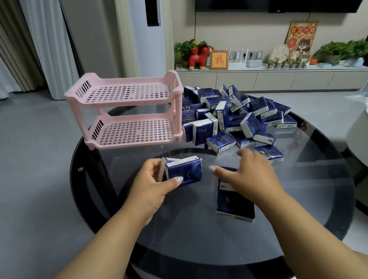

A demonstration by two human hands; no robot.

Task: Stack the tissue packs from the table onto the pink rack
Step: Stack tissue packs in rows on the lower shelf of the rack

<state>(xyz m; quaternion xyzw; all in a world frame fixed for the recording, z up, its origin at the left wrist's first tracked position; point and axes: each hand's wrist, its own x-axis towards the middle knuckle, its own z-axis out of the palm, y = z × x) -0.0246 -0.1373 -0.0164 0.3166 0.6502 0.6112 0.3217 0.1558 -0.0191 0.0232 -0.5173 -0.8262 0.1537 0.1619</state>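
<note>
- Head view: left hand grips a dark-blue plastic tissue pack at frame centre.
- Right hand, fingers spread wide, rests on stacked packs on the round black glass worktop.

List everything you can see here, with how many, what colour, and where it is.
Pink plastic two-tier rack: one, pink, far left of table, both shelves bare.
Round dark glass table: one, black, centre.
Heap of blue tissue packs: too many to count, blue and white, far side of table, right of rack.
Blue tissue packs in the left hand: seemingly two, blue.
Flat group of blue tissue packs: count unclear, under right wrist.
White low cabinet: one, back wall, bearing ornaments and plants.
Black television: one, on wall.
Left hand: grip closed round packs.
Right hand: fingers spread, reaching toward heap.
</note>
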